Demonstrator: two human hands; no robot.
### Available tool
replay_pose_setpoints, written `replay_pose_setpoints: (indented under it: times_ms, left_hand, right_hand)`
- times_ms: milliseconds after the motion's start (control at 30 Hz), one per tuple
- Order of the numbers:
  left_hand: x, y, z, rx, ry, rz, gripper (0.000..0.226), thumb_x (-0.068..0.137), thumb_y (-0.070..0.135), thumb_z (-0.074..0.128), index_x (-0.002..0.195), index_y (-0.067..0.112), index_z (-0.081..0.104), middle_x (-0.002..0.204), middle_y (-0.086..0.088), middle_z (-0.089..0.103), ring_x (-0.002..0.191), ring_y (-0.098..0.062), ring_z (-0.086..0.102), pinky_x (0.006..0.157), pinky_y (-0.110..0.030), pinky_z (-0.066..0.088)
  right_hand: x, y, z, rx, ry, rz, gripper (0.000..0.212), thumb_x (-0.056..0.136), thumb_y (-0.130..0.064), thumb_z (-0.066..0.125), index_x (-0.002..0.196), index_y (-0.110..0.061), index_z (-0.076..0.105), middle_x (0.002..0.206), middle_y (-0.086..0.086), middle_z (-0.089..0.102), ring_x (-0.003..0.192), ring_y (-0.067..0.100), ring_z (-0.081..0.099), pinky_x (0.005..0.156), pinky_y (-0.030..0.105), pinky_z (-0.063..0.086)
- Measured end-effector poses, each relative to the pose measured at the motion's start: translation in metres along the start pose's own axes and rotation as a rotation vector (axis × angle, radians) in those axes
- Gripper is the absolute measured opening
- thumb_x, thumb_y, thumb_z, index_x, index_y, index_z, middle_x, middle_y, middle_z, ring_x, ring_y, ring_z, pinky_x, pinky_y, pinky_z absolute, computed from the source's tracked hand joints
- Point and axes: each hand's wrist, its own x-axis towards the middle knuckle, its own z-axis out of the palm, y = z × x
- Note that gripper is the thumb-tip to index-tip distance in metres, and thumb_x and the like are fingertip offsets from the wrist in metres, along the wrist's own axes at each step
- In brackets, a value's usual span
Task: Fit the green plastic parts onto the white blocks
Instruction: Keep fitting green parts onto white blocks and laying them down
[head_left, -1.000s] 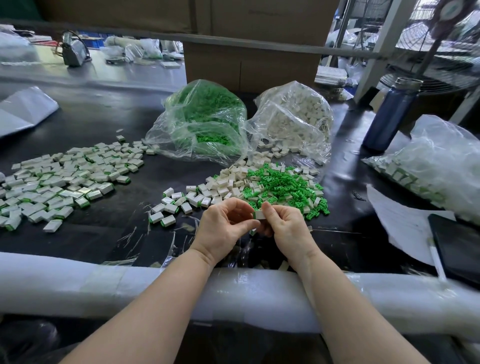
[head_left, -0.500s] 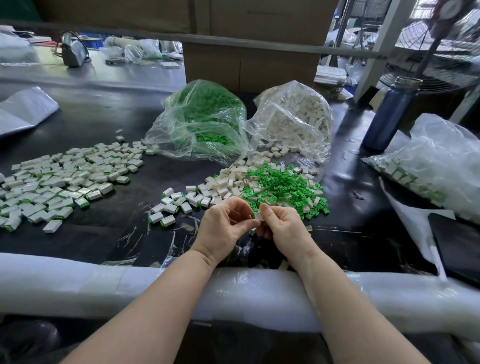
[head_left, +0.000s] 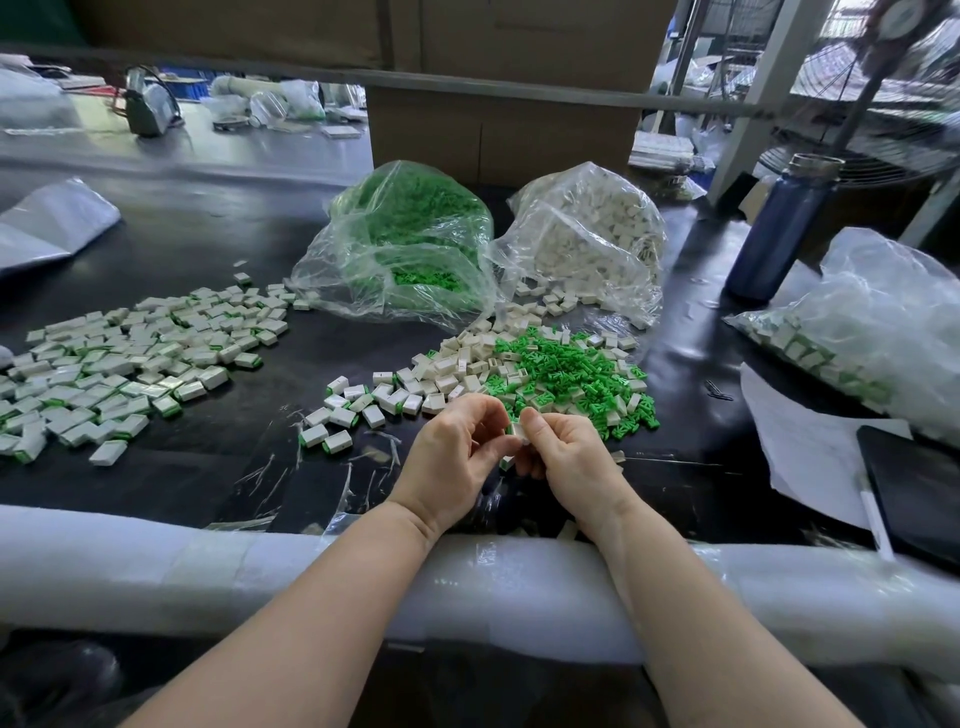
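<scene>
- The step in hand looks like fitting: the person holds one small white plastic block (head_left: 517, 431) up between both hands, just above the black table top (head_left: 208, 467).
- The left hand (head_left: 457, 457) has its fingers curled, and its thumb and first finger pinch the left side of the block.
- The right hand (head_left: 569, 457) is curled too, and its thumb and fingertips (head_left: 531, 422) pinch the right side of the same block.
- A thin bit of green shows at the left edge of the block, right by the left fingers. It may be a small green plastic part going in, but it is too small to tell how far in it sits.
- The next move probably calls for a firm push, with both hands squeezing toward each other until the green part sits flat in the block.
- After that the done piece likely goes with the other finished white blocks with green ends (head_left: 130, 374), which lie well to the left of the left fingers.
- The loose heap of little green plastic parts (head_left: 576, 379) lies just past the right fingers, near enough to reach.
- The loose heap of bare white blocks (head_left: 457, 364) lies just past the left fingers, touching the green heap.
- Farther off from the fingers sit a clear plastic bag full of green parts (head_left: 405, 239) and a clear plastic bag full of white blocks (head_left: 587, 234), side by side.
- Many blocks are left, so the job seems far from over.
</scene>
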Motion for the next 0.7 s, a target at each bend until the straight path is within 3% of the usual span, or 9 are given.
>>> replay_pose_setpoints:
  times_ms: [167, 467, 700]
  left_hand:
    - [0.0003, -0.0004, 0.0010, 0.020, -0.036, 0.010, 0.015, 0.082, 0.011, 0.068, 0.089, 0.004, 0.058, 0.081, 0.001, 0.052, 0.069, -0.010, 0.047, 0.068, -0.022, 0.045]
    - [0.0006, -0.0004, 0.0010, 0.020, -0.041, 0.033, 0.016, 0.080, 0.011, 0.069, 0.088, 0.005, 0.057, 0.079, 0.004, 0.052, 0.069, -0.007, 0.047, 0.068, -0.020, 0.046]
    - [0.0008, -0.0030, -0.0032, -0.211, -0.061, -0.202, 0.006, 0.080, 0.012, 0.071, 0.082, 0.011, 0.065, 0.071, 0.002, 0.064, 0.064, -0.009, 0.057, 0.067, -0.024, 0.051]
  right_hand:
    - [0.0003, 0.0003, -0.0002, 0.005, -0.007, 0.019, 0.044, 0.098, -0.024, 0.044, 0.057, -0.012, 0.053, 0.042, -0.007, 0.054, 0.042, 0.003, 0.045, 0.048, 0.016, 0.039]
    - [-0.0010, -0.0017, -0.0013, 0.051, -0.006, 0.045, 0.042, 0.098, -0.025, 0.043, 0.059, -0.014, 0.053, 0.042, -0.009, 0.051, 0.041, 0.002, 0.043, 0.046, 0.016, 0.036]
    - [-0.0026, -0.0055, -0.0016, 0.076, 0.011, -0.001, 0.038, 0.098, -0.022, 0.044, 0.065, -0.009, 0.058, 0.049, -0.003, 0.054, 0.040, 0.005, 0.047, 0.042, 0.015, 0.038]
